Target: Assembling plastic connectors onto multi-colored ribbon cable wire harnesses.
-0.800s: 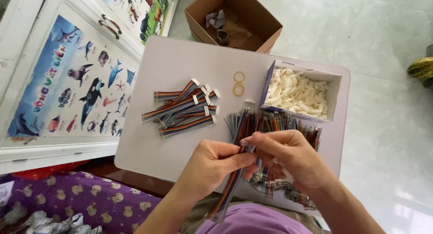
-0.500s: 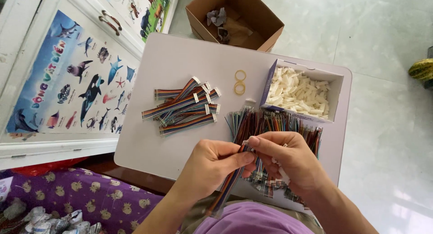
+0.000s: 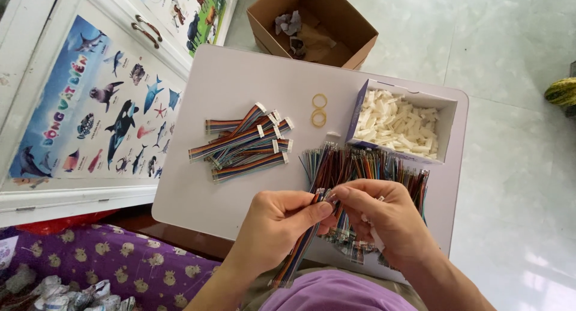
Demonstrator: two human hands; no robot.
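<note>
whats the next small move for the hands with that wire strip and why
Probably bring a white connector from the box to the ribbon cable end: left hand and right hand pinch its bare tip, while the finished cables all have white ends.

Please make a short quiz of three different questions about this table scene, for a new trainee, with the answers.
1. True or false: the small box on the white table holds white plastic pieces.
2. How many yellow rubber bands lie on the table? A) one B) two C) four
3. Fill in: both hands pinch the top end of a rainbow-coloured ______.

Key
1. True.
2. B. The two rings lie between the pile of finished cables and the small box.
3. Ribbon cable. The left hand and the right hand meet at its top end, above the loose wires.
</note>
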